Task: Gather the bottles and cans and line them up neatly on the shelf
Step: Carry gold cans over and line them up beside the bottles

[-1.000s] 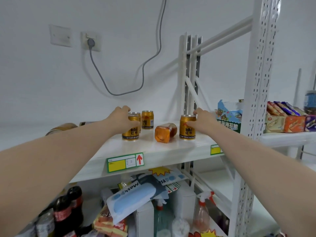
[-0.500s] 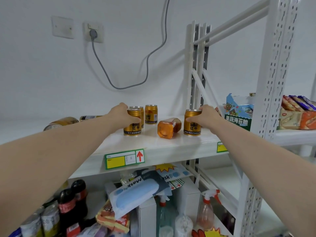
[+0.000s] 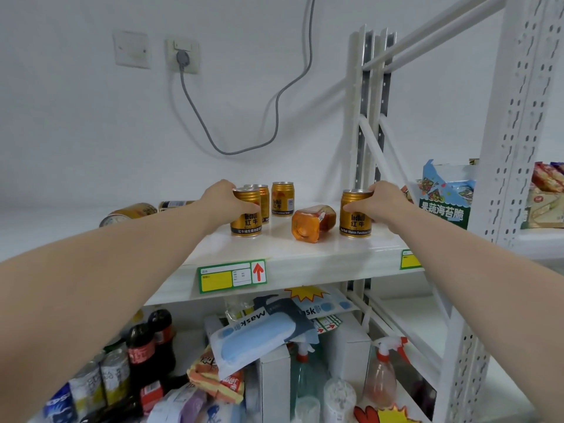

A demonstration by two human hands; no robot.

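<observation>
- White wall behind, grey cable looping down from a socket, white metal shelf (image 3: pixel 305 254) with a green-and-yellow price tag (image 3: pixel 232 276) on its front lip.
- Left hand (image 3: pixel 224 201) wrapped round the side of an upright gold drink can with black base band (image 3: pixel 246 212), thumb across the front, fingers behind. Clamped on, looks ready to slide or lift.
- Just behind that hand's can, a second gold can (image 3: pixel 262 200) standing touching or nearly so; a third gold can (image 3: pixel 283 199) upright a little further to the hand's right. Start of a row, probably the reason for gathering here.
- Right hand (image 3: pixel 380 203) closed on another upright gold can (image 3: pixel 355 213), gripped from its right side, near the upright post.
- Between the two hands, an amber plastic bottle lying on its side (image 3: pixel 314 222), base towards the camera. Needs standing up before any neat line.
- Beyond the left forearm, two more cans toppled on their sides (image 3: pixel 131 212), partly hidden. Not yet gathered.
- Likely next: both held cans drawn inward towards the standing pair; tipped bottle in the path, risk of a knock.
</observation>
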